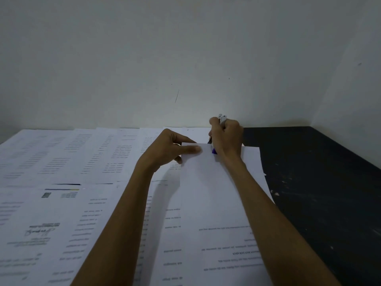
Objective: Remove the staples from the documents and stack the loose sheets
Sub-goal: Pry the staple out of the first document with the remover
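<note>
A white printed document (214, 203) lies in front of me on the table, its far edge at about mid-frame. My left hand (171, 149) pinches that far edge near the left corner, thumb on top of the sheet. My right hand (226, 137) grips a metal tool (221, 118) with a purple part (213, 151), its lower end at the document's far edge just right of my left thumb. The staple itself is hidden.
Several printed sheets (68, 182) cover the left and middle of the table in overlapping rows. The dark table surface (319, 182) shows bare on the right. A pale wall (185, 58) rises straight behind the table's far edge.
</note>
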